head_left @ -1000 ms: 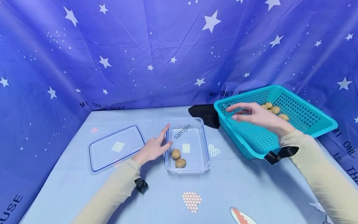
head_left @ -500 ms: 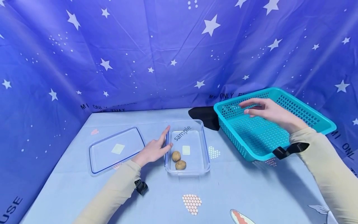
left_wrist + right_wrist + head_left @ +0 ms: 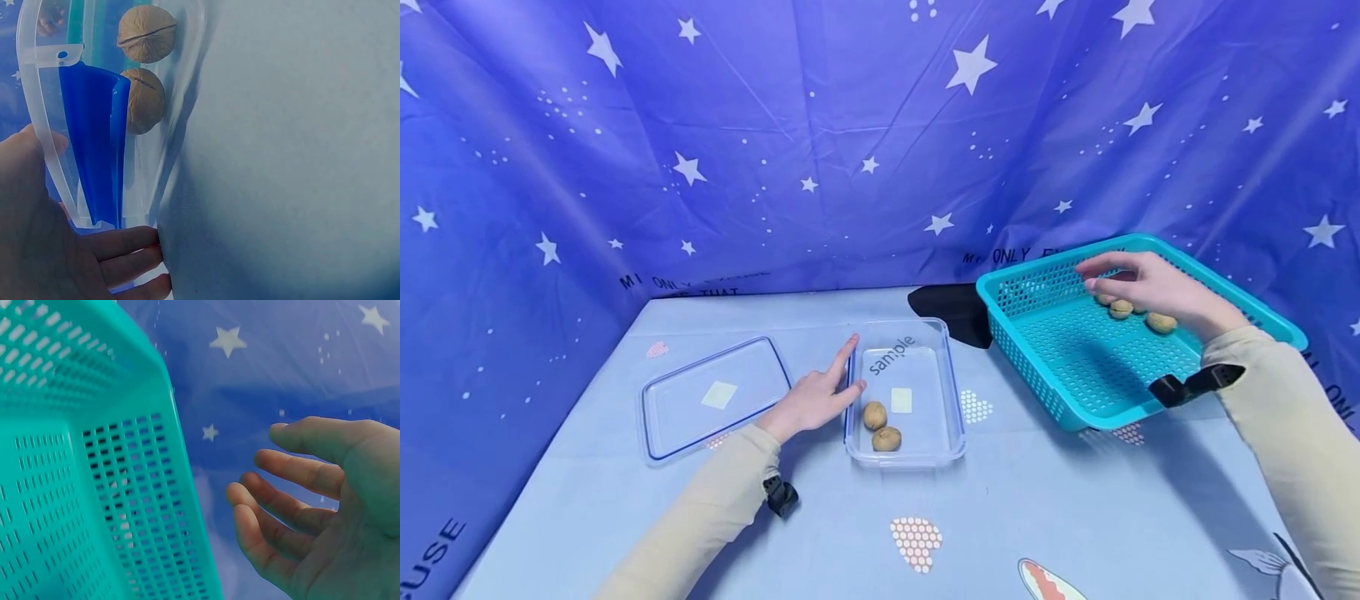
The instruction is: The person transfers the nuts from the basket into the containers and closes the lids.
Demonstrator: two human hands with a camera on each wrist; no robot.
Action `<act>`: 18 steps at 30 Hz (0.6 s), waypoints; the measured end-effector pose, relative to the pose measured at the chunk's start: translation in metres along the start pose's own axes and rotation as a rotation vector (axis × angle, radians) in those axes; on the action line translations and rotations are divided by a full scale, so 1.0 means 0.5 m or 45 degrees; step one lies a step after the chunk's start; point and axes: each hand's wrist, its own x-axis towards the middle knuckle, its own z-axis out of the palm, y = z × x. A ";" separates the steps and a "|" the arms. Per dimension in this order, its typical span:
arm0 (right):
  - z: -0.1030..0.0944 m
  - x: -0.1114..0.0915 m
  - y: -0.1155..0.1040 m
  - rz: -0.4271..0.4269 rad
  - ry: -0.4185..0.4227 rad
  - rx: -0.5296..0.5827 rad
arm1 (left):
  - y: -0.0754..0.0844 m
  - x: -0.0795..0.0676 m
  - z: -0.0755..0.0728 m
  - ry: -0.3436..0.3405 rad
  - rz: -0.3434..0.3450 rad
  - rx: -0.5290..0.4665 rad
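Note:
My left hand [image 3: 814, 398] touches the left rim of a clear plastic food container [image 3: 934, 417] with its index finger and thumb. Two walnuts [image 3: 886, 439] lie in the container's near left corner. In the left wrist view, the hand's extended fingers [image 3: 128, 247] lie by the container's blue-edged side. My right hand [image 3: 1165, 293] hovers over a turquoise plastic basket [image 3: 1060, 383], fingers loosely bent and holding nothing. Several walnuts [image 3: 1161, 322] sit in the basket beneath that hand, which partly hides them. The right wrist view shows the relaxed hand [image 3: 325, 512] beside the basket's wall.
A clear lid with a blue seal [image 3: 677, 417] lies flat left of the container. Something black [image 3: 951, 312] is on the table between container and basket. A blue star-patterned cloth [image 3: 820, 150] hangs behind the table.
My right hand has moved rightward over the basket, deeper toward its far right side. The basket's walnuts, hidden half a second ago, show again below it. The left hand stays put.

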 end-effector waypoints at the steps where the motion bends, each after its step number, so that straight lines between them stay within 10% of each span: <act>1: -0.003 0.002 0.007 0.009 -0.001 -0.001 | -0.001 0.000 0.000 -0.001 -0.003 0.001; 18: -0.038 0.040 0.098 0.214 -0.015 0.089 | -0.002 0.000 0.000 0.011 -0.002 0.016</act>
